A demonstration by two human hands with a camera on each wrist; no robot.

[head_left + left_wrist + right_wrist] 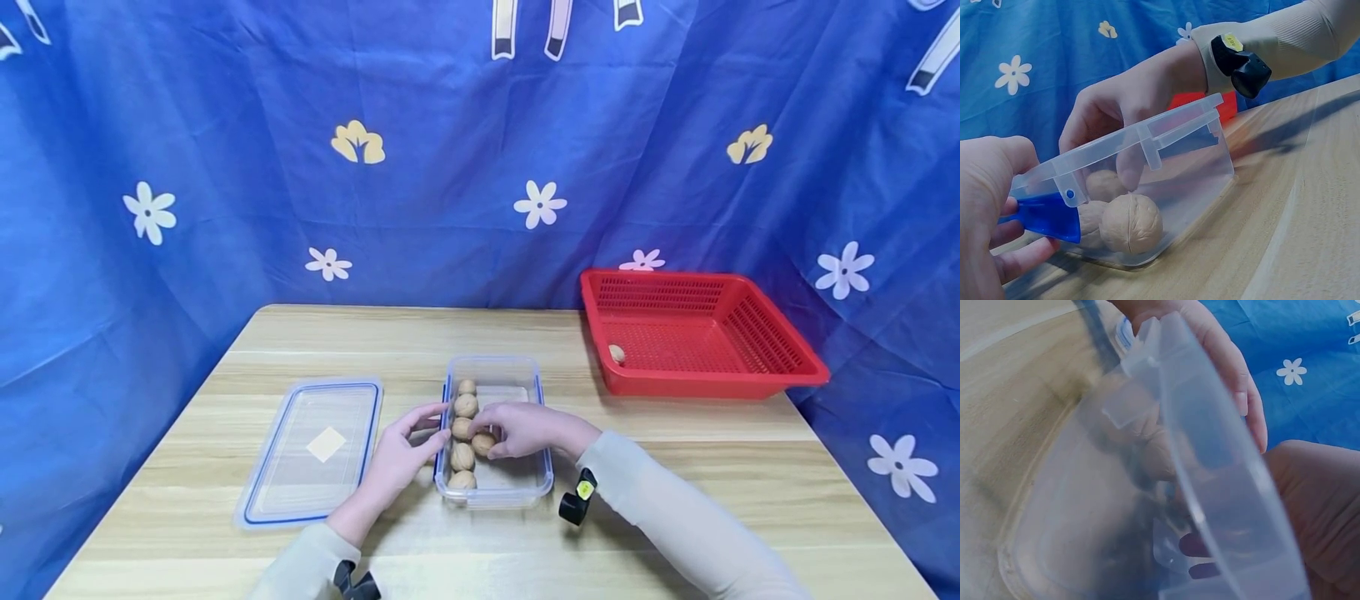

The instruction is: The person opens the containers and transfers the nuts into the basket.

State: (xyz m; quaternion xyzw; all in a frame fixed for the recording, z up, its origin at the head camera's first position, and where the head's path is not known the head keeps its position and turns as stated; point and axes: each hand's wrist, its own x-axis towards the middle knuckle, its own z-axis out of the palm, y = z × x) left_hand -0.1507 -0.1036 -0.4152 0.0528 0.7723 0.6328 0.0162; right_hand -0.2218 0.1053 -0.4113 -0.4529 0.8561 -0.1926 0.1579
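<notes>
A clear plastic container [513, 479] with blue side latches stands lidless on the table. Several walnuts [462, 457] form a row along its left wall. Inside it, my right hand [519, 427] pinches another walnut [483, 444] between thumb and fingers, just right of that row. My left hand [405, 454] touches the container's left side, thumb and fingers spread apart along the wall. In the left wrist view, the left fingertips lie by the blue latch [1054, 215], and a walnut [1131, 224] shows through the near end wall.
The clear lid [315, 475] with a blue seal and a pale square label lies left of the container. At the back right stands a red perforated basket [705, 385], with one walnut [617, 354] in its left corner. A blue patterned cloth [450, 183] hangs behind the table.
</notes>
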